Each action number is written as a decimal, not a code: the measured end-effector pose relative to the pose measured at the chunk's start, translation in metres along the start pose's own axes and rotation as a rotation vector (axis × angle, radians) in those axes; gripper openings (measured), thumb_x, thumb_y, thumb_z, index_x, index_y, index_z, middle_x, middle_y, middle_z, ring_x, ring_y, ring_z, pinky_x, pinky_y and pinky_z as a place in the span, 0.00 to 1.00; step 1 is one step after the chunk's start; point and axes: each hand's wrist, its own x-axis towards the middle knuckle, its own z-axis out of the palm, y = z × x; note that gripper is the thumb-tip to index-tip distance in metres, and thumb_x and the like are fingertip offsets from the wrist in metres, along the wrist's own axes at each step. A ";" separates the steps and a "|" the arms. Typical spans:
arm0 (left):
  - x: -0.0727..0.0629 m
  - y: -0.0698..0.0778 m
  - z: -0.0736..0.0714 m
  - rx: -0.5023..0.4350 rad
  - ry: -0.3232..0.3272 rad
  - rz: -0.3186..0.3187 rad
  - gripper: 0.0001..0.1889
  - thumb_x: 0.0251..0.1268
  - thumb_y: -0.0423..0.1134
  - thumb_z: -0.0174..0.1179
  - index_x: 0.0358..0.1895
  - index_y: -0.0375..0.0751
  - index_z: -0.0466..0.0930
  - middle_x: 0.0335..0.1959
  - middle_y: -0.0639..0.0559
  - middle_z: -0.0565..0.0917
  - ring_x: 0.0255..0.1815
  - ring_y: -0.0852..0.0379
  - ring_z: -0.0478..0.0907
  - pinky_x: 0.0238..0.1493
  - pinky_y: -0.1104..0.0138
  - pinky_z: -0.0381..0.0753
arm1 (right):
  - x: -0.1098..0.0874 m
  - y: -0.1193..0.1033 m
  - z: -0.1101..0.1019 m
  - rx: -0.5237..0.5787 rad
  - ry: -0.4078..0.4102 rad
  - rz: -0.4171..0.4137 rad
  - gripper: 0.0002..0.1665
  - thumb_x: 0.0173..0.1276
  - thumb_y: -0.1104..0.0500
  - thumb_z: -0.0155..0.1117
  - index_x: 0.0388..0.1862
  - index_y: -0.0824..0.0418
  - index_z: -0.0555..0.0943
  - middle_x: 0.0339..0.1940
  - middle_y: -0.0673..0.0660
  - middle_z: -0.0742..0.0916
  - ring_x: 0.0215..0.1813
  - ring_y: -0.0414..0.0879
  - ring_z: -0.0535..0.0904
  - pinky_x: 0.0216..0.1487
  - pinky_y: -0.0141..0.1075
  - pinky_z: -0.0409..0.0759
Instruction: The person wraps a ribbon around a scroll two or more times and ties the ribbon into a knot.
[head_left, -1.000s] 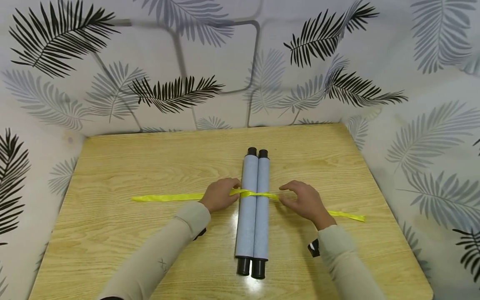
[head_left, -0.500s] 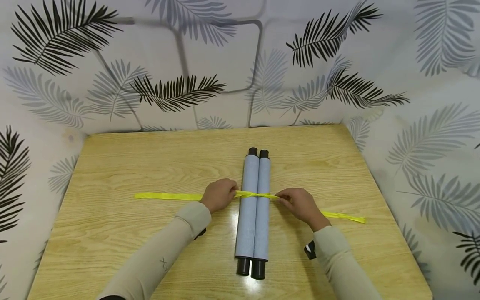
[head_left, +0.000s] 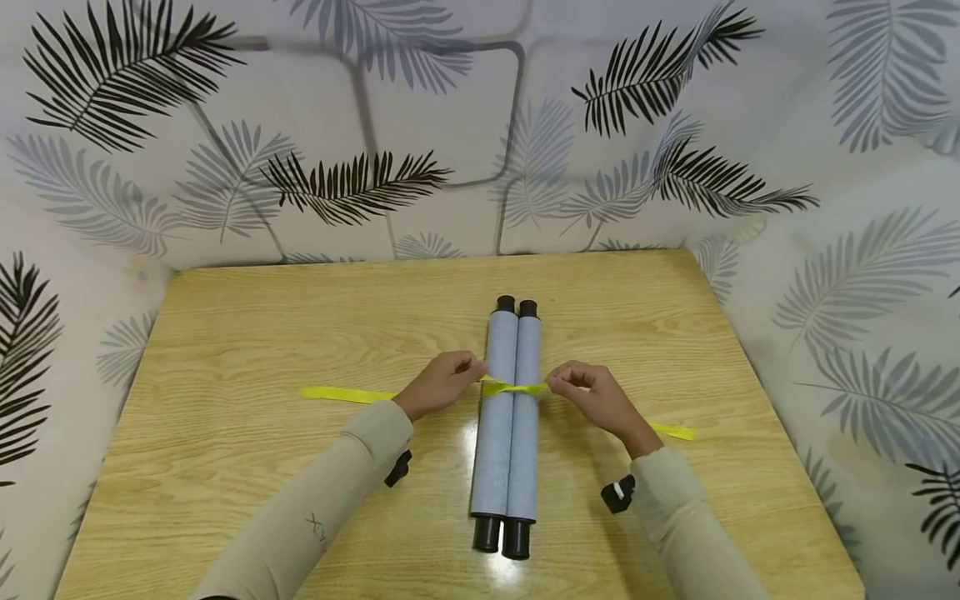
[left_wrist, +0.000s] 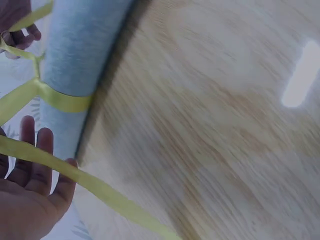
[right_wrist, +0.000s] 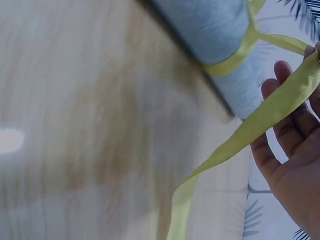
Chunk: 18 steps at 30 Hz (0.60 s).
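Two grey-blue rolls with black end caps, a left roll and a right roll, lie side by side. A yellow ribbon goes round their middle and crosses on top. My left hand pinches the ribbon just left of the rolls. On the other side my right hand pinches the ribbon between thumb and forefinger. The left wrist view has one ribbon tail crossing the fingers of the left hand. In the right wrist view, the other tail runs over the right hand's fingers and hangs down.
The rolls lie on a wood-grain table. Cloth with a leaf print hangs behind and at both sides. A small black device sits under the right wrist, another black device under the left.
My right fingers, spread a second ago, have closed on the ribbon. Both ribbon tails have slid inward along the table. The rolls have stayed in place.
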 end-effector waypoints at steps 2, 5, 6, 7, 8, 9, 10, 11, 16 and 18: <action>0.001 0.003 0.001 -0.042 -0.003 -0.009 0.20 0.80 0.46 0.49 0.24 0.45 0.64 0.22 0.54 0.67 0.24 0.59 0.62 0.33 0.67 0.66 | 0.002 -0.005 -0.001 0.070 -0.009 0.010 0.21 0.77 0.55 0.57 0.36 0.74 0.82 0.54 0.67 0.86 0.58 0.52 0.82 0.60 0.40 0.78; 0.002 0.009 0.003 -0.087 -0.004 -0.039 0.21 0.80 0.48 0.48 0.25 0.42 0.68 0.36 0.51 0.83 0.40 0.58 0.78 0.47 0.63 0.77 | 0.005 -0.010 -0.001 0.162 -0.019 0.011 0.21 0.78 0.56 0.56 0.39 0.76 0.81 0.58 0.70 0.84 0.61 0.48 0.81 0.61 0.33 0.78; 0.003 0.010 0.004 -0.097 -0.003 -0.047 0.21 0.80 0.49 0.48 0.27 0.40 0.71 0.44 0.48 0.85 0.49 0.56 0.80 0.55 0.60 0.78 | 0.005 -0.012 -0.001 0.184 -0.018 0.007 0.21 0.78 0.56 0.55 0.40 0.75 0.82 0.58 0.70 0.84 0.61 0.45 0.81 0.61 0.31 0.78; 0.003 0.012 0.005 -0.111 -0.005 -0.055 0.22 0.80 0.50 0.48 0.30 0.37 0.74 0.52 0.47 0.85 0.58 0.53 0.80 0.62 0.57 0.76 | 0.006 -0.013 -0.001 0.195 -0.016 -0.001 0.20 0.78 0.56 0.55 0.41 0.75 0.82 0.59 0.69 0.84 0.62 0.42 0.81 0.61 0.29 0.77; 0.003 0.014 0.005 -0.125 -0.006 -0.059 0.21 0.80 0.51 0.47 0.34 0.36 0.77 0.58 0.46 0.84 0.66 0.52 0.76 0.69 0.55 0.73 | 0.007 -0.014 -0.001 0.205 -0.010 -0.005 0.20 0.78 0.55 0.55 0.41 0.73 0.83 0.58 0.68 0.85 0.61 0.39 0.80 0.62 0.28 0.76; 0.003 0.017 0.006 -0.146 -0.011 -0.063 0.21 0.80 0.51 0.47 0.39 0.35 0.79 0.60 0.45 0.83 0.68 0.49 0.74 0.72 0.52 0.70 | 0.008 -0.016 -0.001 0.218 -0.008 -0.011 0.19 0.78 0.55 0.55 0.41 0.72 0.83 0.58 0.66 0.85 0.61 0.36 0.80 0.62 0.28 0.76; 0.004 0.018 0.007 -0.165 -0.014 -0.064 0.22 0.80 0.51 0.47 0.44 0.34 0.80 0.61 0.44 0.82 0.70 0.48 0.73 0.74 0.51 0.67 | 0.009 -0.017 -0.001 0.229 -0.004 -0.015 0.19 0.78 0.54 0.56 0.42 0.71 0.83 0.58 0.64 0.86 0.61 0.34 0.80 0.62 0.27 0.75; 0.004 0.021 0.007 -0.183 -0.017 -0.062 0.21 0.80 0.51 0.47 0.48 0.35 0.80 0.61 0.44 0.82 0.72 0.48 0.71 0.75 0.50 0.65 | 0.010 -0.019 0.000 0.245 -0.002 -0.017 0.19 0.78 0.54 0.56 0.42 0.70 0.83 0.57 0.61 0.87 0.61 0.33 0.80 0.63 0.28 0.75; 0.004 0.032 0.010 -0.243 -0.028 -0.033 0.18 0.81 0.49 0.46 0.46 0.37 0.77 0.62 0.44 0.82 0.73 0.47 0.70 0.77 0.49 0.62 | 0.014 -0.026 0.002 0.339 -0.004 -0.024 0.23 0.77 0.53 0.57 0.46 0.76 0.81 0.52 0.45 0.89 0.62 0.35 0.80 0.66 0.30 0.74; 0.004 0.036 0.011 -0.260 -0.031 -0.022 0.17 0.81 0.48 0.46 0.43 0.36 0.75 0.62 0.44 0.82 0.73 0.47 0.70 0.77 0.49 0.62 | 0.015 -0.028 0.003 0.372 -0.001 -0.027 0.24 0.78 0.53 0.57 0.46 0.77 0.80 0.51 0.42 0.89 0.62 0.37 0.80 0.67 0.31 0.73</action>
